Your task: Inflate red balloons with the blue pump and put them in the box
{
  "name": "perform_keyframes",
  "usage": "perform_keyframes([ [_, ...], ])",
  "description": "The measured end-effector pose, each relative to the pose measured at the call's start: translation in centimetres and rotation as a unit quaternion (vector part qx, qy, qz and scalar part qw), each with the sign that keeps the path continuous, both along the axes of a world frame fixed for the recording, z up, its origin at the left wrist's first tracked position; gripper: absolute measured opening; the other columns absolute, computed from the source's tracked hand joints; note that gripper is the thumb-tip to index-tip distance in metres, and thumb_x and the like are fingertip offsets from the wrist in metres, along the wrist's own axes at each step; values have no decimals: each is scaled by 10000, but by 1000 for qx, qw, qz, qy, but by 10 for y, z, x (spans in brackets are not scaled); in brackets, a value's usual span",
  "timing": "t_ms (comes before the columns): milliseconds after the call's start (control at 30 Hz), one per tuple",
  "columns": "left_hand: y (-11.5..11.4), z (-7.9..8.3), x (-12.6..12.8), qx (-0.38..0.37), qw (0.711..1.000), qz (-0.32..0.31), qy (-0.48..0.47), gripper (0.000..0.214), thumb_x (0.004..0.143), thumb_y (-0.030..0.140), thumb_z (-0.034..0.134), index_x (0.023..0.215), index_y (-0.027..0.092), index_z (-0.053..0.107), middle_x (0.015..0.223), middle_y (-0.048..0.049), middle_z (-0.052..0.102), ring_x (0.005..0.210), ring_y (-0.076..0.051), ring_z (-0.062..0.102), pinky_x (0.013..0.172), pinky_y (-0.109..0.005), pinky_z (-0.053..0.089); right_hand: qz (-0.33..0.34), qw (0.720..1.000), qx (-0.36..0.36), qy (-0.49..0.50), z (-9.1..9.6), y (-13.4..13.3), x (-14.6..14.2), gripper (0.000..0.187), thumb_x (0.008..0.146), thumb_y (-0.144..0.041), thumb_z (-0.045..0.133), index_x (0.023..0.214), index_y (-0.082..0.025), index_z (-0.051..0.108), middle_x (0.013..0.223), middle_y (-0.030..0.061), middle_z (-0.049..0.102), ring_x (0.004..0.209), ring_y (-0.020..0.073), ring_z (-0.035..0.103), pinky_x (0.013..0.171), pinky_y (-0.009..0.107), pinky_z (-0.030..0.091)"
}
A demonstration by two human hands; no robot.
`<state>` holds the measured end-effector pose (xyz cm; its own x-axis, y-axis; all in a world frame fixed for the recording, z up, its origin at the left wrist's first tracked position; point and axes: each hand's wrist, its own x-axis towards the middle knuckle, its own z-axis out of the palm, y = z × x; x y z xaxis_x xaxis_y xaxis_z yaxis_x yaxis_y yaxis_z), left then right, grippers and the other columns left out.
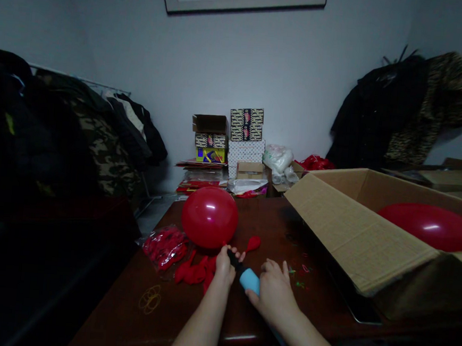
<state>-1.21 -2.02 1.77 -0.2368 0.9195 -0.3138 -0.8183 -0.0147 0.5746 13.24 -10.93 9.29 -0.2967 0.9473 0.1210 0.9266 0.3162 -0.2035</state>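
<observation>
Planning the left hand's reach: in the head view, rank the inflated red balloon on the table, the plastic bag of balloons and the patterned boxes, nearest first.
1. Inflated red balloon: at the left hand's fingers, just ahead.
2. Plastic bag of balloons: to its left.
3. Patterned boxes: far back, centre.

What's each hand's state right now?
Left hand: closed, pinching the neck of the round red inflated rubber balloon onto the black nozzle.
Right hand: closed on the light-blue plastic hand pump.
</observation>
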Motion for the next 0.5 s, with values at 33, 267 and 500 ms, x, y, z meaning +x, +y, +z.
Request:
perform_keyframes([
  [33, 0, 0, 1, 0, 1000, -2, 1, 124, 791, 185, 443, 672, 192, 409, 529, 41, 456, 425, -87, 437, 670, -378, 510, -2, 1000, 1, 0, -1, 3, -3, 473, 717, -487, 498, 994, -130, 637, 1118, 149, 552, 1156, 301, 370, 1047, 461, 39],
  [267, -4, -4, 0, -17, 1000, 3, 10, 130, 795, 200, 459, 673, 193, 412, 518, 44, 455, 413, -86, 432, 660, -364, 510, -9, 1000, -24, 3, -15, 12, -16, 515, 710, -514, 488, 1015, -124, 628, 1130, 166, 546, 1156, 307, 376, 1040, 479, 48],
  [500, -2, -13, 6, -35, 999, 4, 29, 151, 812, 196, 429, 663, 193, 402, 492, 53, 439, 379, -74, 403, 639, -331, 507, -8, 999, -37, -15, -30, -7, -6, 493, 757, -496, 441, 983, -109, 649, 1144, 168, 554, 1221, 298, 335, 1054, 466, 2],
])
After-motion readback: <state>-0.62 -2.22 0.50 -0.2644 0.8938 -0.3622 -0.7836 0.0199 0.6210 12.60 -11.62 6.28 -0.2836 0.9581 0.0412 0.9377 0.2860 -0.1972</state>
